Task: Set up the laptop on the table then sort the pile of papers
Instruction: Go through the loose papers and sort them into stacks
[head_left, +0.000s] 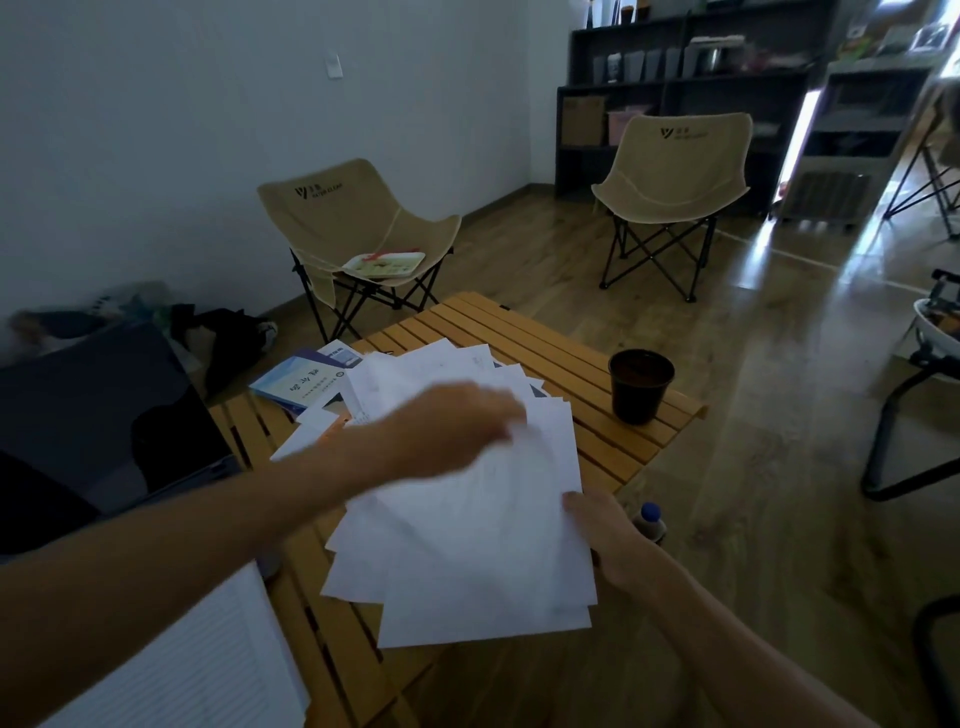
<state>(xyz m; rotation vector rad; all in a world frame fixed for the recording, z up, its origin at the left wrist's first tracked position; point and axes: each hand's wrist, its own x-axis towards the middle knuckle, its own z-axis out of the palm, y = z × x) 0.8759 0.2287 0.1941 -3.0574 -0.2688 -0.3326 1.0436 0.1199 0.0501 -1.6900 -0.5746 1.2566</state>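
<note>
Now our right hand pinches the fanned papers at their edge over the bench to steady them, while our left hand, blurred, fingers curled, lifts a sheet.

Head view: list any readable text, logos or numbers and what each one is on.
Nothing reads cleanly.
Left folding chair backrest: logo mark with small lettering, too blurred.
Right folding chair backrest: same logo, too blurred.
Blue booklet: large handwritten-style characters, upside down, not legible.
White papers: faint print, too small.
Tray on left chair: illegible.
</note>
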